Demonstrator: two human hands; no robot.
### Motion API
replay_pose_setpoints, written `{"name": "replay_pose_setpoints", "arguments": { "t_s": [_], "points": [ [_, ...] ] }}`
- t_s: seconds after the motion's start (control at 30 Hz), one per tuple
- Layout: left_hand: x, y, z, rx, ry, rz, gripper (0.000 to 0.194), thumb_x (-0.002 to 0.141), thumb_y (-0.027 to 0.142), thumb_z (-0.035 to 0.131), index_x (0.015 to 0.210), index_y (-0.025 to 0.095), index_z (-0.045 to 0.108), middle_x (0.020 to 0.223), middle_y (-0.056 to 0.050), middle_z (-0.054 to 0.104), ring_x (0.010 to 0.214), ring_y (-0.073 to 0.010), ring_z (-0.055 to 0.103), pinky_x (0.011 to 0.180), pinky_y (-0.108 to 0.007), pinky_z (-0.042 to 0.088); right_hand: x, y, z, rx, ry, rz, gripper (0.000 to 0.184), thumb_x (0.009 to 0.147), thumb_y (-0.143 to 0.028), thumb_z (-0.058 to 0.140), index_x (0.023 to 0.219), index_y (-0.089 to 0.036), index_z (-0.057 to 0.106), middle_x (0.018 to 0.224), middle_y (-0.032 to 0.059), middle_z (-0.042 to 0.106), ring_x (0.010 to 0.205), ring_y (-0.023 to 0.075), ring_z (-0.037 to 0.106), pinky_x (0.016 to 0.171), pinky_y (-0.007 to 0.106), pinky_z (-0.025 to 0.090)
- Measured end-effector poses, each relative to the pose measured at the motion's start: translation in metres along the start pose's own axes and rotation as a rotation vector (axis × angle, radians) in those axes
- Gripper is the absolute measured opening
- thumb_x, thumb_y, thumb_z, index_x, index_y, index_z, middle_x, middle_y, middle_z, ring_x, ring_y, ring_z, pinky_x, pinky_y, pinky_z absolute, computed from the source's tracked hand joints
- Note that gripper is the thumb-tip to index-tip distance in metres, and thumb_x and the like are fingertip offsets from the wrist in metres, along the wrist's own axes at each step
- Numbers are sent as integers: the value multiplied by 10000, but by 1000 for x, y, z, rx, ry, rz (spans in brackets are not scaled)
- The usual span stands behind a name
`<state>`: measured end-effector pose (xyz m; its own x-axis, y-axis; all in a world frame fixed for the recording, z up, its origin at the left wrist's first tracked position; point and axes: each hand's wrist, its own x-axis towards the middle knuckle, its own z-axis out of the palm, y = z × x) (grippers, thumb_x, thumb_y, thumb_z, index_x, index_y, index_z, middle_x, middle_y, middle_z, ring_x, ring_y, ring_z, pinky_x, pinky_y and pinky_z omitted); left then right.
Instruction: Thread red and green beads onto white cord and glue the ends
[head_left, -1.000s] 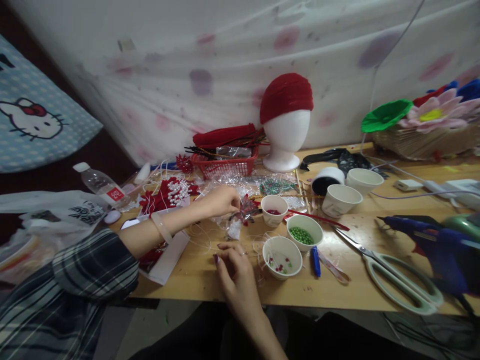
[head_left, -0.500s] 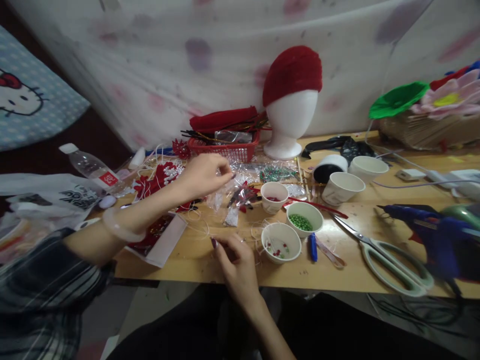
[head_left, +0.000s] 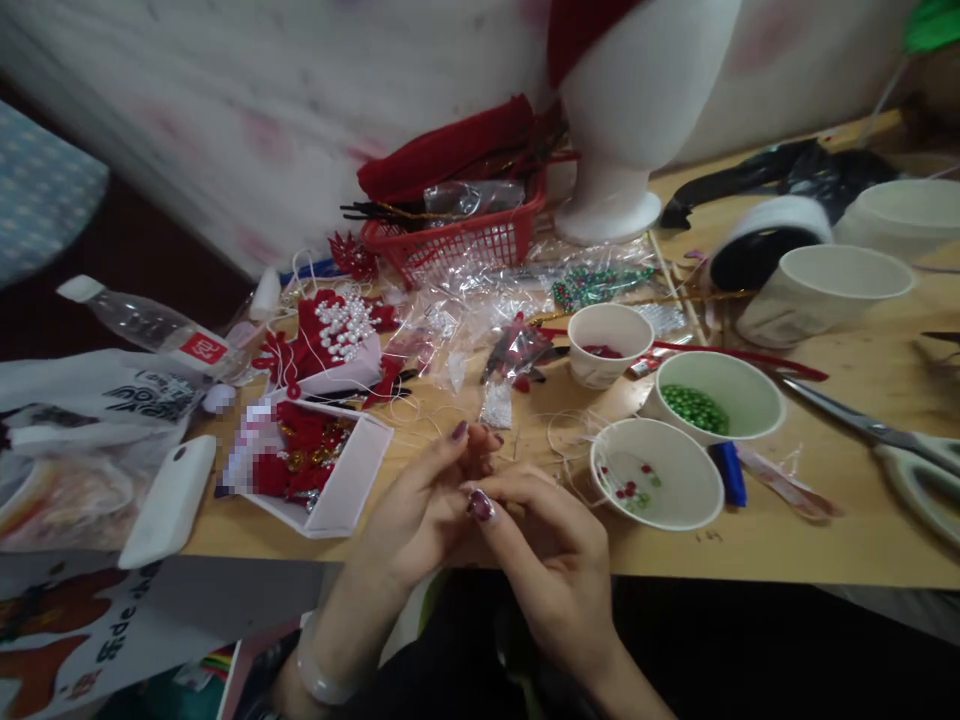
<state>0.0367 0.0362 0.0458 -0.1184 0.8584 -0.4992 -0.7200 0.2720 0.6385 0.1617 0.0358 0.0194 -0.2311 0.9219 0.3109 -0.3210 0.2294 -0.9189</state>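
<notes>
My left hand (head_left: 424, 515) and my right hand (head_left: 559, 550) are together just over the table's front edge. The left fingers curl in towards the thumb; whatever they hold is too small to make out. Thumb and forefinger of my right hand are pinched beside the left fingers, apparently on a fine clear thread (head_left: 559, 440). That thread loops on the table by a paper cup (head_left: 701, 515), which contains a few red and green beads (head_left: 637, 490). Behind it stand a cup of green beads (head_left: 694, 408) and a smaller cup with red bits (head_left: 611, 330).
A white box (head_left: 352, 485) with red and gold ornaments lies left of my hands, near a white phone-like object (head_left: 169, 500) and a bottle (head_left: 154, 325). Scissors (head_left: 862, 415) and a blue cap-like piece (head_left: 727, 475) are right. Behind are a red basket (head_left: 465, 245) and a white foam head (head_left: 637, 120).
My left hand has come down and back from above the table to meet my right hand. The view has moved closer and tilted down.
</notes>
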Motion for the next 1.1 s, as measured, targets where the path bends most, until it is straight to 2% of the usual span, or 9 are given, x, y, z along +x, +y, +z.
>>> {"name": "replay_pose_setpoints", "arguments": {
  "t_s": [0.07, 0.13, 0.33, 0.47, 0.67, 0.77, 0.87, 1.1],
  "points": [
    [0, -2, -1, -76, -14, -99, 180, 599, 199, 911, 713, 166, 776, 818, -36, 760, 766, -129, 706, 660, -173, 567, 1, -2, -1, -17, 16, 31, 180, 890, -103, 619, 902, -249, 723, 822, -29, 692, 769, 110, 638, 699, 225, 488],
    [-2, -2, 2, -95, -54, -125, 161, 608, 183, 906, 710, 159, 783, 838, -40, 770, 789, -127, 714, 689, -164, 573, 2, -4, -1, -24, 31, 60, 192, 887, -97, 621, 906, -258, 724, 822, -35, 695, 764, 105, 643, 692, 217, 495],
    [-6, -3, 5, -24, -110, -109, 136, 685, 244, 868, 706, 132, 794, 932, -50, 763, 897, -143, 710, 784, -158, 563, 6, -8, -4, -30, 38, 94, 238, 879, -94, 629, 931, -299, 738, 823, -53, 714, 775, 98, 661, 719, 207, 511],
    [-6, -6, 3, 15, -157, -95, 114, 715, 252, 845, 728, 148, 802, 978, -53, 740, 925, -163, 691, 807, -194, 549, 5, -10, -8, 0, 31, 199, 207, 897, -125, 623, 915, -302, 727, 839, -58, 711, 778, 87, 672, 723, 188, 523],
    [-4, -9, 0, 13, -178, -100, 109, 723, 272, 846, 728, 173, 800, 968, -51, 717, 962, -162, 659, 873, -221, 512, 3, -11, -9, -9, 5, 252, 127, 905, -161, 607, 828, -243, 665, 807, -38, 684, 782, 116, 672, 717, 231, 531],
    [-5, -9, -1, 20, -147, -114, 135, 699, 281, 865, 722, 168, 795, 951, -52, 707, 976, -166, 650, 898, -230, 501, 4, -11, -8, -26, 9, 252, 119, 900, -174, 605, 802, -225, 648, 769, -29, 656, 764, 133, 668, 696, 254, 535],
    [-6, -9, -1, 25, -120, -132, 160, 680, 296, 878, 723, 169, 792, 927, -49, 696, 934, -157, 648, 866, -227, 506, 4, -12, -8, -62, 20, 220, 121, 892, -166, 605, 794, -216, 655, 740, -22, 644, 713, 126, 652, 655, 244, 528],
    [-10, -7, -1, 70, -137, -150, 167, 648, 291, 888, 655, 174, 769, 896, -35, 657, 787, -160, 627, 725, -272, 505, 4, -19, -9, -91, -1, 206, 147, 869, -133, 603, 757, -209, 660, 681, -19, 605, 635, 116, 603, 570, 228, 493]
  ]
}}
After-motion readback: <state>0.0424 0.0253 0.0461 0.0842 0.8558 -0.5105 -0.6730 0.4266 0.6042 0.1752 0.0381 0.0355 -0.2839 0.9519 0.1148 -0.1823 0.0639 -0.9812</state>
